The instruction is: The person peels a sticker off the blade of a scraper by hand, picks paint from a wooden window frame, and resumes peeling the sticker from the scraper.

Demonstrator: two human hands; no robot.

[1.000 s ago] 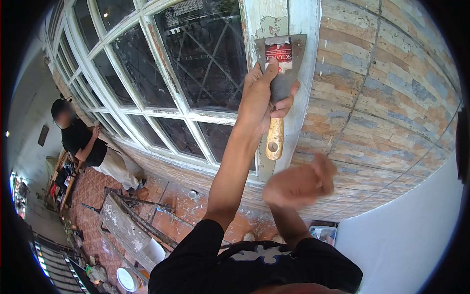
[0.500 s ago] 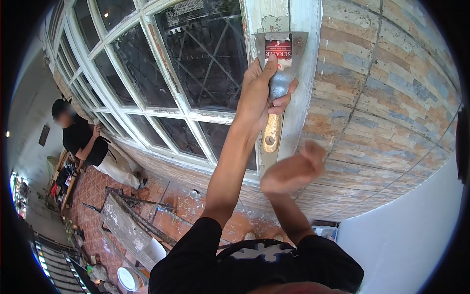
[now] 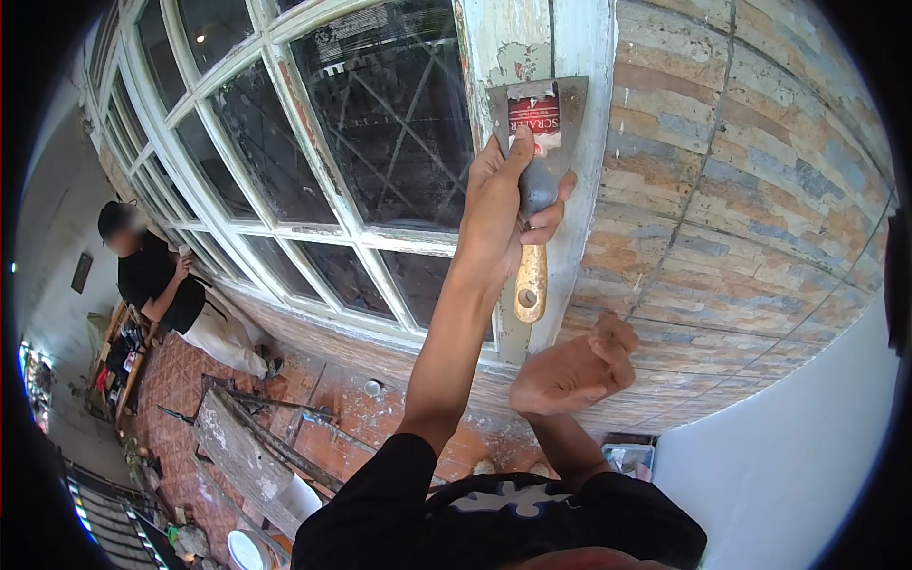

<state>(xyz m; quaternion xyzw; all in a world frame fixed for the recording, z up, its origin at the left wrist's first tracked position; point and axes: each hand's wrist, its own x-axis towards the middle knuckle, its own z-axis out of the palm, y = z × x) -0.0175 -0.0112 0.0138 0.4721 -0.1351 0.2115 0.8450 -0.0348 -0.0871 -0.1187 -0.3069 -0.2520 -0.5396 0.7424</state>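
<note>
My left hand [image 3: 494, 195] is closed around a wide metal scraper [image 3: 546, 157] with a red label and a worn wooden handle. Its thumb presses on the blade near the label, and the handle end sticks out below the fingers. The blade lies in front of the white window frame [image 3: 508, 47], where paint is chipped and flaking. Lower down, my right hand [image 3: 575, 369] is held away from the scraper near the stone-patterned wall. Its palm shows with the fingers loosely bent, and nothing is in it.
A multi-pane window [image 3: 380, 123] fills the upper left. Stone-patterned tiles [image 3: 722, 180] cover the wall to the right. At left, a person in black [image 3: 157, 275] stands by the window. A paint-spotted plank [image 3: 242, 451], a white bucket [image 3: 249, 549] and a cup [image 3: 372, 388] are below.
The scraper and my left hand sit slightly lower in view, still gripped. My right hand, blurred before, has dropped a little and its palm now shows more. The view has shifted slightly.
</note>
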